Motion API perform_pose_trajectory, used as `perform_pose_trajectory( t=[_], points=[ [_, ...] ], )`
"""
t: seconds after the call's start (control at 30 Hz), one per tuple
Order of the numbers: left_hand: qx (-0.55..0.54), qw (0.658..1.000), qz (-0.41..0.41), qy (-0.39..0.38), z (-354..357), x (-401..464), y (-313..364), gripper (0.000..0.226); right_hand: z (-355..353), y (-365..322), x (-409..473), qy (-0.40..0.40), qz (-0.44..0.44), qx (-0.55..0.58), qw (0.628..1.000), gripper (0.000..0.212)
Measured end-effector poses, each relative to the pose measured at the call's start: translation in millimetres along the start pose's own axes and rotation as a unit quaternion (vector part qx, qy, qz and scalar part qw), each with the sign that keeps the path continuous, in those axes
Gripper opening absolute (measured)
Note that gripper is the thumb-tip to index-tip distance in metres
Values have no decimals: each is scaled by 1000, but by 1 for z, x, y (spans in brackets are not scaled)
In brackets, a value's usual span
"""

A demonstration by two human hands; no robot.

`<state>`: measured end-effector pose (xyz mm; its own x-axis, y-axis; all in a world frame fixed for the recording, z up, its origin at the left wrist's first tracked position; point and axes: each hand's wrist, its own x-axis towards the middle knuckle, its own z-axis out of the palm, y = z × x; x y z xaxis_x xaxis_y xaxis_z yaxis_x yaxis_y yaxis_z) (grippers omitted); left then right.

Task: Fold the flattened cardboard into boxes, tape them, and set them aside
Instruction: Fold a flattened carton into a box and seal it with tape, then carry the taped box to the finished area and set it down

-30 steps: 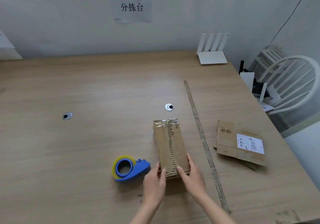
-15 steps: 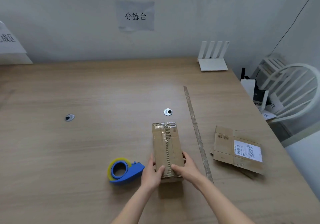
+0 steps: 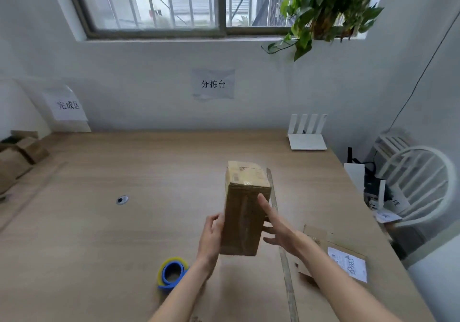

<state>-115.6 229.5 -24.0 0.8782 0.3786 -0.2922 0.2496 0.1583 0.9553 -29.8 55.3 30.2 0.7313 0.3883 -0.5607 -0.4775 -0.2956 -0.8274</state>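
While the left hand (image 3: 210,237) grips the taped cardboard box (image 3: 245,209) by its left side, holding it upright above the wooden table (image 3: 99,247), the right hand (image 3: 278,227) lies open-fingered against the box's right face — blue tape dispenser (image 3: 171,273) below-left of the box, flattened cardboard (image 3: 333,254) to its right.

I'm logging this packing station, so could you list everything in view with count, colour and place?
Box: 1, brown, lifted between both hands.
Tape dispenser: 1, blue and yellow, near table edge.
Flat cardboard: 1, brown, white label, right.
Table: 1, wood.
Finished boxes: several, brown, far left.
Router: 1, white, back of table.
Chair: 1, white, right.
Plant: 1, green, by the window.
Wall signs: 2, white.
Left hand: grips the box.
Right hand: fingers straight against the box.
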Motion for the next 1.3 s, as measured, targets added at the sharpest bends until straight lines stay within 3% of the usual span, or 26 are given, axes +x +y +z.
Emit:
perform_pose_trajectory(
  t=[0.1, 0.2, 0.37, 0.5, 0.6, 0.7, 0.83, 0.9, 0.97, 1.07, 1.13, 1.3],
  points=[
    [-19, 1000, 1, 25, 17, -9, 41, 61, -11, -33, -25, 26, -28, 10, 999, 110],
    [19, 998, 25, 54, 30, -23, 72, 62, -21, -56, -47, 46, -84, -4, 995, 98],
    [-39, 995, 59, 74, 38, -44, 106, 50, -44, -78, -82, 0, -166, -22, 986, 86],
    [-106, 991, 61, 52, 33, -57, 130, 59, -60, -92, -106, -59, -216, -37, 974, 85],
    [-101, 990, 87, 48, 30, -69, 144, 61, -56, -103, -124, -92, -243, -93, 961, 93],
    [-84, 987, 131, 44, 26, -79, 157, 59, -45, -108, -131, -111, -262, -141, 948, 86],
    [-38, 991, 118, 48, 8, -91, 178, 106, -20, -113, -129, -81, -283, -68, 953, 79],
    [-53, 993, 105, 20, -10, -95, 185, 114, -7, -116, -124, -71, -303, -69, 948, 79],
    [-82, 992, 96, 3, -30, -97, 186, 104, 8, -121, -120, -89, -316, -88, 941, 77],
    [-115, 988, 91, 57, -59, -100, 192, 52, 40, -130, -119, -113, -325, -112, 932, 78],
    [-128, 981, 99, 106, -83, -103, 196, 30, 68, -135, -122, -109, -347, -125, 923, 83],
    [-122, 953, 159, 226, -154, -111, 205, 47, 155, -134, -132, 23, -461, -181, 869, 92]
  ],
)
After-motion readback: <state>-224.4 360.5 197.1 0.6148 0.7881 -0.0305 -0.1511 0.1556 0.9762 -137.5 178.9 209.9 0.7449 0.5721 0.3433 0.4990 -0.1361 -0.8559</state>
